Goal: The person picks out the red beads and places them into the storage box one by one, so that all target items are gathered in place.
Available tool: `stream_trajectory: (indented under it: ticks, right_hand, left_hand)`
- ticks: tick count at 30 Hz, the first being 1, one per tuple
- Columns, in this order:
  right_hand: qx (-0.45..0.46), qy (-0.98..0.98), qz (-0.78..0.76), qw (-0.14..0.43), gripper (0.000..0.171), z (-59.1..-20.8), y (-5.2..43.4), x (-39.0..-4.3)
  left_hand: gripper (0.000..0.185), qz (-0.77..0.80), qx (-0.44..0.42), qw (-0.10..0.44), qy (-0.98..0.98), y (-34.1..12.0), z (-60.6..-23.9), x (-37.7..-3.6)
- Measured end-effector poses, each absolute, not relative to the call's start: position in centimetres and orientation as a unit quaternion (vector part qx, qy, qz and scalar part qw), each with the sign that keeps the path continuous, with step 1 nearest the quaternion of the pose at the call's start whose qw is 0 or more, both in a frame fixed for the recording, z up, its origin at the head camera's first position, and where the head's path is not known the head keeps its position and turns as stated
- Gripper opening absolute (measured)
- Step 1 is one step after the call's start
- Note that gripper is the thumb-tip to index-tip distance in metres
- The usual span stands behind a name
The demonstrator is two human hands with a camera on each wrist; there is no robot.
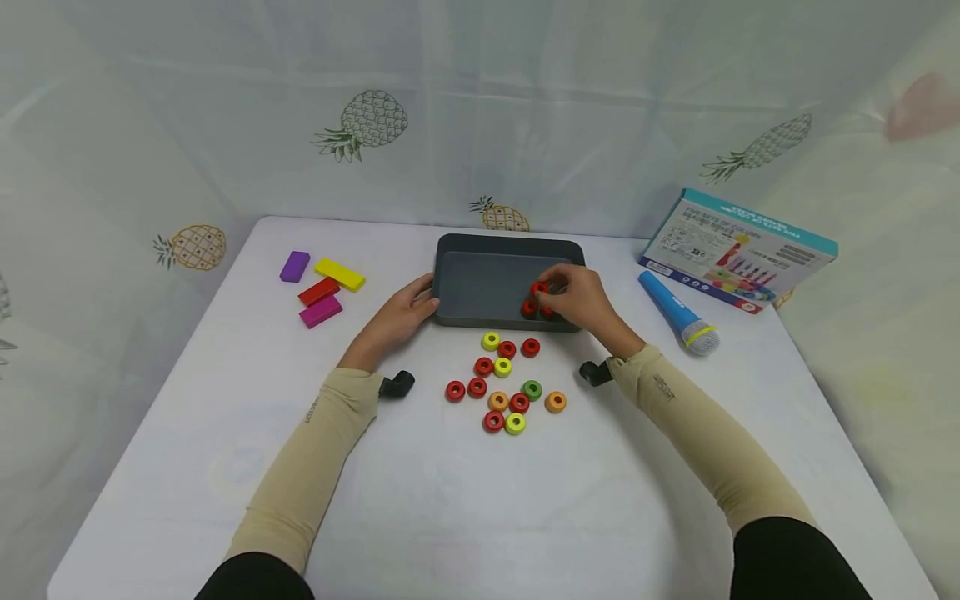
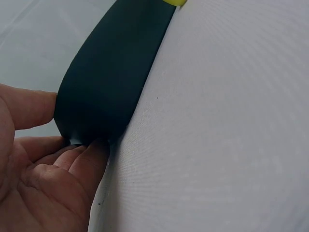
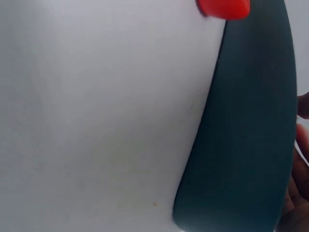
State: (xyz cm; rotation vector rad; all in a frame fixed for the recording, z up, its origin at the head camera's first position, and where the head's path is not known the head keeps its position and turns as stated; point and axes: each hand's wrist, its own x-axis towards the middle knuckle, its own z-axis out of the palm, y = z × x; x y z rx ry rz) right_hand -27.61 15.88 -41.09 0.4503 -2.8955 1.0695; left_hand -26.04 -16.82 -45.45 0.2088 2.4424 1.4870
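— What's laid out, biggest first?

— White tabletop (image 1: 480,517), pineapple-print curtain behind it. At the far middle, a dark grey tray (image 1: 480,287). Far right, a printed box (image 1: 738,248), and just near-left of it a blue toy microphone (image 1: 677,312). Far left, four flat blocks close together: purple (image 1: 295,266), yellow (image 1: 339,274), red (image 1: 318,291), magenta (image 1: 320,311).

— And the small pieces?

— A loose cluster of rings (image 1: 504,386) on the tabletop just near of the tray: mostly red, some yellow, two orange, one green. Three red rings are over the tray's near right corner.

— Your left hand?

— My left hand (image 1: 401,315) is on the tray's near left corner. In the left wrist view the thumb (image 2: 29,108) lies on one side of the corner and the fingers (image 2: 82,162) on the other, pressed to the wall (image 2: 104,82), only lightly bent. Braced against it, not wrapped round it.

— The right?

— My right hand (image 1: 581,298) is over the tray's near right corner, fingers curled together, pinching a red ring (image 1: 539,289) at the fingertips. Two more red rings (image 1: 529,308) lie in the tray just under that one, against the near wall. The right wrist view shows mostly the tray's outer wall (image 3: 241,145), a red ring (image 3: 224,7) at the top edge, and a sliver of my hand at the right edge.

— Sleeves?

— Beige, both forearms, wrist cameras strapped below.
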Motion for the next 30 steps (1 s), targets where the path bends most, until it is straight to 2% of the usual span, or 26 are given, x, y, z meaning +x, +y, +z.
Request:
stream_trajectory:
  ticks: [16,30]
  right_hand:
    - [0.102,-0.939,0.328,-0.005,0.030,-42.5,16.4,-28.9]
    - [0.104,-0.943,0.317,-0.013,0.029,-42.5,16.3,-29.2]
  left_hand:
    - [0.064,0.523,0.073,0.143,0.837,-17.0,-45.7,-26.1]
    - [0.064,0.523,0.074,0.140,0.838,-16.9,-45.4,-26.1]
